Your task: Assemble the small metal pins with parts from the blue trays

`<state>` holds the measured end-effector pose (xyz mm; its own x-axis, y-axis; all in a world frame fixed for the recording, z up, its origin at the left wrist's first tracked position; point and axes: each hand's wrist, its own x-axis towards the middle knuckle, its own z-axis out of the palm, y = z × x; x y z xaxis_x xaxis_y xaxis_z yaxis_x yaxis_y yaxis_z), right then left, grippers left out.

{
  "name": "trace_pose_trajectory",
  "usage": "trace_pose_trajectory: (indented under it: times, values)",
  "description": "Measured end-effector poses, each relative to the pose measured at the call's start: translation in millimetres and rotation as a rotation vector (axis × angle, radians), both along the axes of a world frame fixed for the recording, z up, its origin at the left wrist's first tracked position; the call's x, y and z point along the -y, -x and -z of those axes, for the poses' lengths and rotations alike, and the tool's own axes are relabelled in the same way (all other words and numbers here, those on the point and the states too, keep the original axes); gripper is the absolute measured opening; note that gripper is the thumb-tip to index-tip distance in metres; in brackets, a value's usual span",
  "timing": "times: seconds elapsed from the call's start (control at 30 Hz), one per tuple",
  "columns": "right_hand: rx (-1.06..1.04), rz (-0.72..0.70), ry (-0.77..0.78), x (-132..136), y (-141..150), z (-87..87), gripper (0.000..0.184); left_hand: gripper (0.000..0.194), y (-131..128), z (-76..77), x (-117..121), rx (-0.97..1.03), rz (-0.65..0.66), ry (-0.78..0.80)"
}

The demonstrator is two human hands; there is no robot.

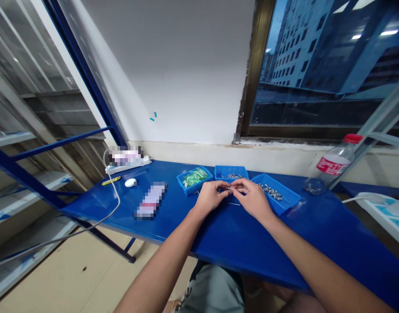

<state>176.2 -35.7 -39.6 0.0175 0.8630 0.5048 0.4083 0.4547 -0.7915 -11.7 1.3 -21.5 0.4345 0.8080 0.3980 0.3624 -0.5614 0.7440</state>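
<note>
Over the blue table, my left hand (210, 195) and my right hand (251, 198) meet fingertip to fingertip. Both are closed in a pinch on a small metal part (229, 188), mostly covered by the fingers; its exact kind is too small to tell. Just beyond the hands stands a blue bin (230, 168) with thin metal pieces in it. To the right, partly behind my right hand, a wider blue bin (289, 202) holds many short metal pieces. A third blue bin (188, 191), left of my hands, contains green pieces. A thin metal pin (234, 204) lies on the table below my fingers.
On the blue table (232, 239) lie a blurred-out phone-like object (151, 201), a white mouse-shaped item (131, 182) and a yellow cutter (111, 181). A power strip (129, 165) with a cable sits at the back left. A red-capped bottle (333, 165) stands at right.
</note>
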Motion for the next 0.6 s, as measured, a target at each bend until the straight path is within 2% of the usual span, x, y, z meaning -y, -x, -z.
trace_pose_trajectory:
  times: [0.2, 0.47, 0.6]
  values:
    - [-0.019, -0.006, 0.063, -1, 0, 3.3, 0.015, 0.034, -2, 6.4, -2, 0.174, 0.074, 0.147]
    - [0.234, 0.063, -0.102, 1, 0, -3.3, 0.014, 0.048, -4, 3.6, 2, 0.228, 0.1, 0.231]
    - [0.268, 0.098, -0.106, 4, 1, -9.2, 0.017, 0.039, -3, -1.1, 6, 0.245, 0.088, 0.194]
